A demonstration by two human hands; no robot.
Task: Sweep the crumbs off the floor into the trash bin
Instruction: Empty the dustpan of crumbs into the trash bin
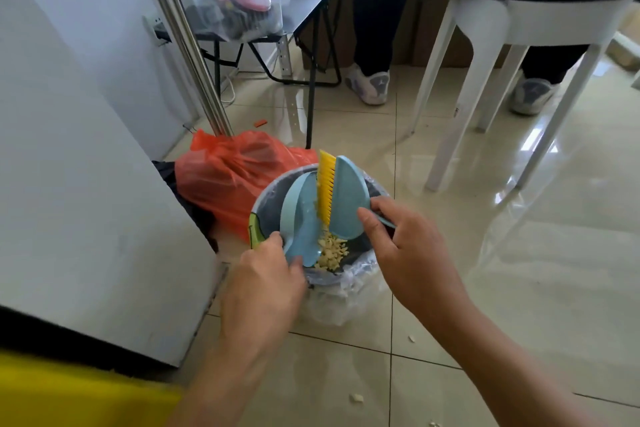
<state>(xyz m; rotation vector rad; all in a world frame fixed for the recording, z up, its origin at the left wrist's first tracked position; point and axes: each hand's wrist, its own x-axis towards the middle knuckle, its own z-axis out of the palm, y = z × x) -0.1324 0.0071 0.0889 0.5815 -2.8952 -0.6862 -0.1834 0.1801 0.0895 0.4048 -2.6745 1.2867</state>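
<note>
A round grey trash bin [266,198] lined with a clear plastic bag stands on the tiled floor just in front of me. My left hand [263,284] grips a light blue dustpan [300,218], tilted steeply over the bin's mouth. My right hand [401,239] holds a light blue hand brush [346,198] whose yellow bristles [326,189] press against the pan. Pale crumbs [331,251] slide off the pan's lower edge into the bin. A few stray crumbs [356,398] lie on the tiles near me.
An orange plastic bag [225,173] leans against the bin's far side, next to a metal pole [183,35]. A white cabinet [86,184] walls off the left. A seated person's legs [370,45], a white stool [485,55] and a black folding table [311,7] stand behind.
</note>
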